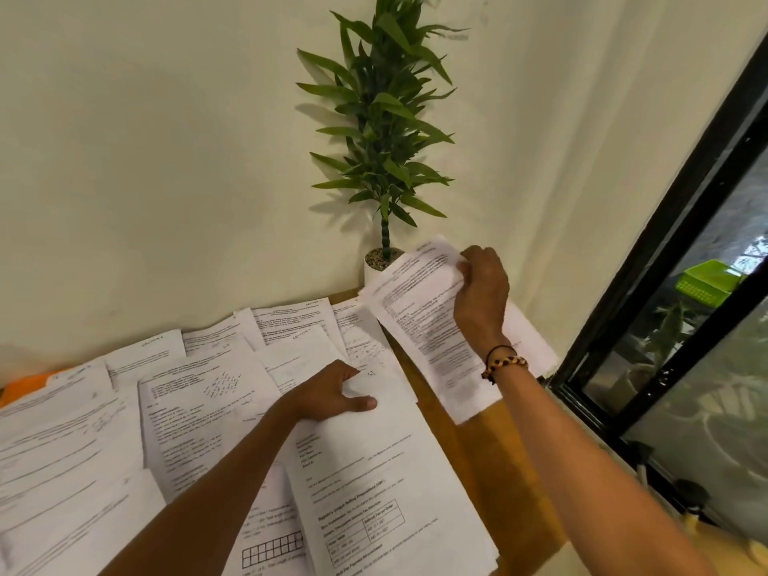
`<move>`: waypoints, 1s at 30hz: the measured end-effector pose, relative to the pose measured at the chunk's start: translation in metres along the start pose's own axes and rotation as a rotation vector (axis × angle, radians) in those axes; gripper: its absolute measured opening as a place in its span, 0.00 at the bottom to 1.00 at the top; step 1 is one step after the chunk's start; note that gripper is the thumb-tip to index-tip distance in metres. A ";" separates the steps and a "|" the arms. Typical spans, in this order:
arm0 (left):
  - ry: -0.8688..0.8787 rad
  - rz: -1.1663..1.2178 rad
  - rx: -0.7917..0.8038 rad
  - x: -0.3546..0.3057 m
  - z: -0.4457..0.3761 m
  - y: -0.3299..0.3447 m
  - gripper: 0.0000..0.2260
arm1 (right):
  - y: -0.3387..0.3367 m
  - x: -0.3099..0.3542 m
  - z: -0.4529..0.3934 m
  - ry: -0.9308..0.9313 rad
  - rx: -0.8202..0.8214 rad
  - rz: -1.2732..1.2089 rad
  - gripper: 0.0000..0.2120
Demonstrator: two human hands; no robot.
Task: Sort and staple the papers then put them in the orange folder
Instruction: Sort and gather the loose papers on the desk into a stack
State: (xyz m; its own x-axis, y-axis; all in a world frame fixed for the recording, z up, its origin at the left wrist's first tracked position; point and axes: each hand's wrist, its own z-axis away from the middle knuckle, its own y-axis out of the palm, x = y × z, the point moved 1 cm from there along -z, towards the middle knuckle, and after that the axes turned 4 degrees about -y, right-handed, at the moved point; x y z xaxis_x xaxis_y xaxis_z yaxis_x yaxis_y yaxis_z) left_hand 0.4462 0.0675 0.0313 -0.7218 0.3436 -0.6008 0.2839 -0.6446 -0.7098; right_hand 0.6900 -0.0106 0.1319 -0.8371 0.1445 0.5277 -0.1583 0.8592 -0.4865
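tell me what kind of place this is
Probably a home or small office desk: printed papers spread over a wooden table, a potted plant against the wall, a window alongside.

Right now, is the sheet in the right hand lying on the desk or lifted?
Lifted: the right hand pinches the sheet at its top edge, above the desk.

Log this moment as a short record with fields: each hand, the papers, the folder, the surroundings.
left hand: pressed flat on the spread of printed white paper sheets, nothing in its grip
right hand: grip closed on a small sheaf of printed white pages, held up off the table
papers: loose, overlapping, covering most of the brown wooden table
orange folder: only a corner shows at the far left, under papers
stapler: not seen
surroundings: green leafy plant in a white pot against the wall; black-framed window on the right
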 end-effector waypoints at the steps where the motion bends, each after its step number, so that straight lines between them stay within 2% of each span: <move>1: 0.020 0.017 -0.017 -0.005 0.002 -0.005 0.38 | -0.006 0.003 -0.005 -0.093 0.098 0.048 0.08; 4: 0.114 0.070 -0.119 -0.026 0.010 -0.022 0.33 | -0.018 0.007 -0.013 -0.224 0.448 0.239 0.07; 6: 0.182 0.169 -0.189 -0.036 0.013 -0.030 0.26 | -0.020 0.010 -0.010 -0.228 0.592 0.277 0.08; 8: 0.300 0.295 -0.223 -0.045 0.015 -0.033 0.16 | -0.016 0.014 -0.003 -0.198 0.666 0.199 0.09; 9: 0.351 0.356 -0.240 -0.045 0.013 -0.032 0.15 | -0.013 0.016 0.001 -0.185 0.693 0.141 0.12; 12: 0.405 0.483 -0.316 -0.046 0.011 -0.026 0.19 | -0.013 0.023 0.010 -0.183 0.761 0.012 0.18; 15: 0.351 0.530 -0.398 -0.046 0.009 -0.021 0.23 | -0.020 0.027 0.015 -0.160 0.809 -0.122 0.20; 17: 0.336 0.558 -0.379 -0.047 0.011 -0.019 0.20 | -0.020 0.026 0.017 -0.093 0.876 -0.236 0.20; 19: 0.331 0.611 -0.350 -0.045 0.010 -0.016 0.19 | -0.018 0.026 0.019 -0.051 0.968 -0.294 0.24; 21: 0.294 0.652 -0.321 -0.042 0.008 -0.016 0.24 | -0.012 0.022 0.021 -0.085 1.083 -0.257 0.20; 22: 0.250 0.662 -0.295 -0.040 0.009 -0.017 0.27 | -0.010 0.022 0.021 -0.147 1.123 -0.235 0.23; 24: 0.167 0.643 -0.208 -0.034 0.009 -0.016 0.31 | -0.002 0.015 0.028 -0.201 1.175 -0.218 0.35; 27: 0.099 0.464 -0.110 -0.019 0.013 -0.015 0.33 | 0.015 0.003 0.043 -0.061 1.306 -0.240 0.36; 28: 0.084 0.422 -0.081 -0.014 0.015 -0.014 0.32 | 0.021 0.001 0.052 -0.005 1.343 -0.205 0.38; 30: 0.082 0.386 -0.049 -0.008 0.024 -0.012 0.20 | 0.031 0.000 0.068 -0.005 1.397 -0.084 0.39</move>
State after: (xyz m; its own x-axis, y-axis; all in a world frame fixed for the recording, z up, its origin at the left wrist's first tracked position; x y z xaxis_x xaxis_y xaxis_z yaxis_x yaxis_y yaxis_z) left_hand 0.4336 0.0559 0.0529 -0.5040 0.1370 -0.8527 0.5555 -0.7046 -0.4416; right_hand 0.6490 -0.0172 0.0692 -0.8004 0.1131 0.5888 -0.5893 -0.3287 -0.7380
